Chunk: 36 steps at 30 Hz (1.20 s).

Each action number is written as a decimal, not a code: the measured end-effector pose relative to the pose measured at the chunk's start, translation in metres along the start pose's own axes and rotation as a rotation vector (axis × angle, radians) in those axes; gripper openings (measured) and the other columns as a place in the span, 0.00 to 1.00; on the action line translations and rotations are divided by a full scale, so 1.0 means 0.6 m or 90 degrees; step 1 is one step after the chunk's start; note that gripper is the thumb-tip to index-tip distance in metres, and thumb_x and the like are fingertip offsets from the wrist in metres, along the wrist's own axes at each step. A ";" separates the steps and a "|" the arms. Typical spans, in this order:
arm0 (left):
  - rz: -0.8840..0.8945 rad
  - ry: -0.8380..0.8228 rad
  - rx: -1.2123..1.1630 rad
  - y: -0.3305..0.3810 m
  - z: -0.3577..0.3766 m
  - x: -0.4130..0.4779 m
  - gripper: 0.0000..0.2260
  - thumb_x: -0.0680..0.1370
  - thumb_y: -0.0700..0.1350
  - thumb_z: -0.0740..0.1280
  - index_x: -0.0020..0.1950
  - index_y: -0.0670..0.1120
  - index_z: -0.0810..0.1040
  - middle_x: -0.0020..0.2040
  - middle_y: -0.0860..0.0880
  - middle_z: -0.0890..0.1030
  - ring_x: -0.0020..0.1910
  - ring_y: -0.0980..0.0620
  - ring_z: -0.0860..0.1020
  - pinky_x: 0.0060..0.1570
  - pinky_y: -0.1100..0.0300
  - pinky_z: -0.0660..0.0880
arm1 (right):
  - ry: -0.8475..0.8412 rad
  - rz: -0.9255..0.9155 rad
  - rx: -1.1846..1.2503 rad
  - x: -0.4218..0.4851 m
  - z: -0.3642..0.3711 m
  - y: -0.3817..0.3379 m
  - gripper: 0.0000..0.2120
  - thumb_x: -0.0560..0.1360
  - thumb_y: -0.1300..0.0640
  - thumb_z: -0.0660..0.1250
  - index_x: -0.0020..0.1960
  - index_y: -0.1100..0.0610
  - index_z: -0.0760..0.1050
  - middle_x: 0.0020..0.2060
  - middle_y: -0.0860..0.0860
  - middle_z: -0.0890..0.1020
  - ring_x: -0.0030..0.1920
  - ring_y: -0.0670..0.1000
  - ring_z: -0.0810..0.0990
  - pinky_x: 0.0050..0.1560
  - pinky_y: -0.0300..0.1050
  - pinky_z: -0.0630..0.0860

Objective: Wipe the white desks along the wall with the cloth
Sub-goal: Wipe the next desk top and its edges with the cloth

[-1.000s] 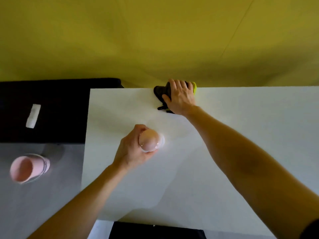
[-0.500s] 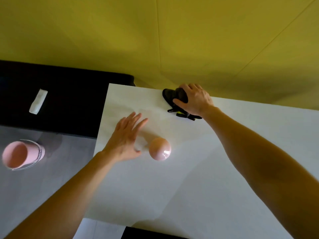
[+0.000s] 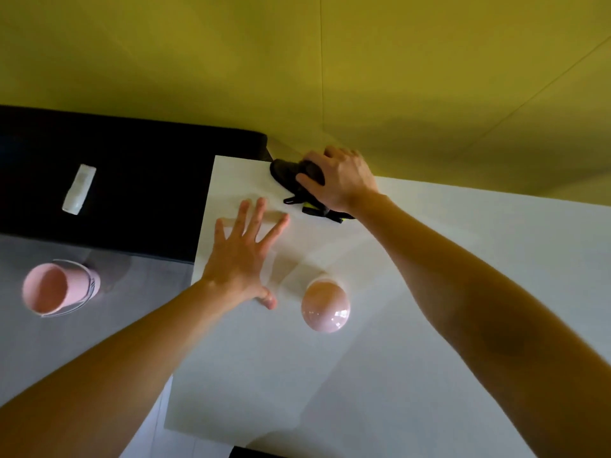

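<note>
A white desk (image 3: 380,375) stands against a yellow wall. At its far left corner lies a dark cloth (image 3: 291,173) with a yellow-green edge, and my right hand (image 3: 340,181) presses down on it, fingers curled over the bunched fabric. My left hand (image 3: 243,256) hovers flat over the desk's left part with fingers spread and holds nothing. A pink cup (image 3: 325,305) stands upside down on the desk just right of my left hand.
A black surface (image 3: 139,186) to the left of the desk carries a small white object (image 3: 79,189). Below it, on the grey floor (image 3: 49,358), stands a pink bucket (image 3: 58,289) with a wire handle. The yellow wall (image 3: 297,61) bounds the desk's far edge.
My left hand let go of the pink cup, which now stands on the desk, and opened flat to its left. My right hand slid the cloth left toward the desk's corner.
</note>
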State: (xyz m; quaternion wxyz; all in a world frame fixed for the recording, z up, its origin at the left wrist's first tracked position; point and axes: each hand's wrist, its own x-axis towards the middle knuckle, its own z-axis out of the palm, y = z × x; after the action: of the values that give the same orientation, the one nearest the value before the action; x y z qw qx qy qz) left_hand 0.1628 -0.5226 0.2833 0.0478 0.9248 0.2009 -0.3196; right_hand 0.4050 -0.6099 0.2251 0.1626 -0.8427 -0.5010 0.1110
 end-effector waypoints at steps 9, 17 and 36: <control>0.011 -0.014 0.021 0.000 -0.009 0.000 0.78 0.56 0.78 0.80 0.82 0.60 0.21 0.82 0.42 0.21 0.84 0.34 0.28 0.81 0.25 0.52 | 0.052 0.156 -0.043 -0.086 -0.057 0.077 0.24 0.78 0.30 0.60 0.59 0.45 0.83 0.52 0.49 0.85 0.55 0.60 0.83 0.51 0.54 0.79; 0.011 -0.006 0.027 0.002 -0.011 -0.004 0.77 0.58 0.78 0.79 0.83 0.60 0.23 0.83 0.43 0.23 0.85 0.34 0.29 0.81 0.25 0.51 | -0.040 0.026 0.017 0.017 -0.009 -0.039 0.23 0.81 0.32 0.61 0.66 0.44 0.80 0.53 0.51 0.83 0.55 0.59 0.82 0.49 0.53 0.81; -0.011 0.020 -0.013 0.002 -0.006 -0.001 0.78 0.55 0.77 0.81 0.83 0.63 0.25 0.83 0.45 0.22 0.85 0.37 0.29 0.81 0.25 0.50 | -0.022 0.050 -0.019 0.014 0.003 -0.055 0.22 0.82 0.35 0.59 0.69 0.42 0.80 0.58 0.50 0.83 0.61 0.60 0.80 0.59 0.56 0.76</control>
State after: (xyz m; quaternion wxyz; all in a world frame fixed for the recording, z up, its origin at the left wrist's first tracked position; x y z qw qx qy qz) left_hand 0.1648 -0.5235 0.2865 0.0515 0.9274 0.2128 -0.3034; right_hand 0.3818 -0.5875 0.2362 0.1366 -0.8620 -0.4721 0.1242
